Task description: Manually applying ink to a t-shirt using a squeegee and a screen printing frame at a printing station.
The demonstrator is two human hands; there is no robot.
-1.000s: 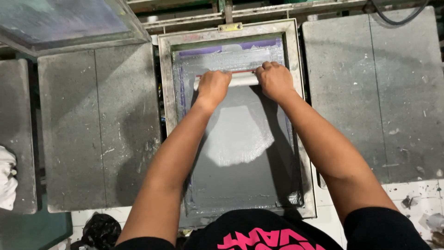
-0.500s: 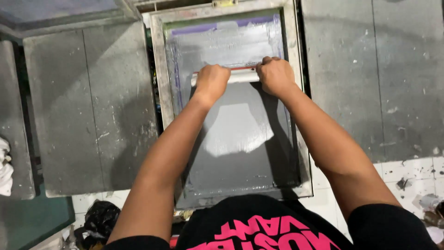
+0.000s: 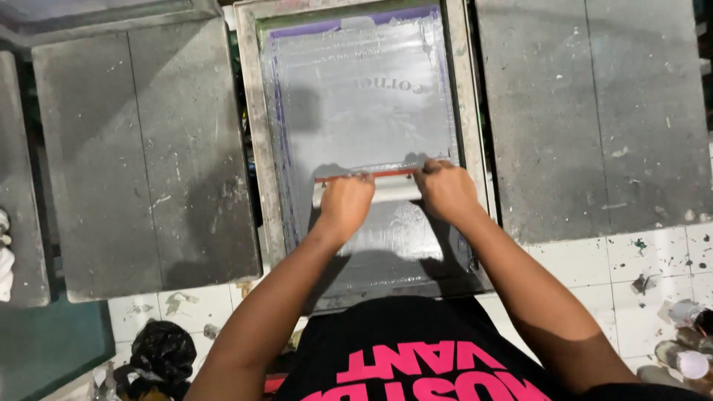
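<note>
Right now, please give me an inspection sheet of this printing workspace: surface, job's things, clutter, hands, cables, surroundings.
Surface: grey platen left, grey platen right, both speckled.
Job's things: framed printing screen flat in the middle; squeegee lies across its mesh.
Clutter: black bag and scraps on the white tiled floor; small containers lower right.
Hands: left hand and right hand both grip the squeegee.
Cables: nothing seen.
Surroundings: white cloth at left edge.

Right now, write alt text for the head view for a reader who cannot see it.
Both bare hands, left hand and right hand, grip a white-handled squeegee with a red blade across a grey mesh printing screen in a metal frame. Grey flat platens flank it, above a stained white tiled floor.
</note>
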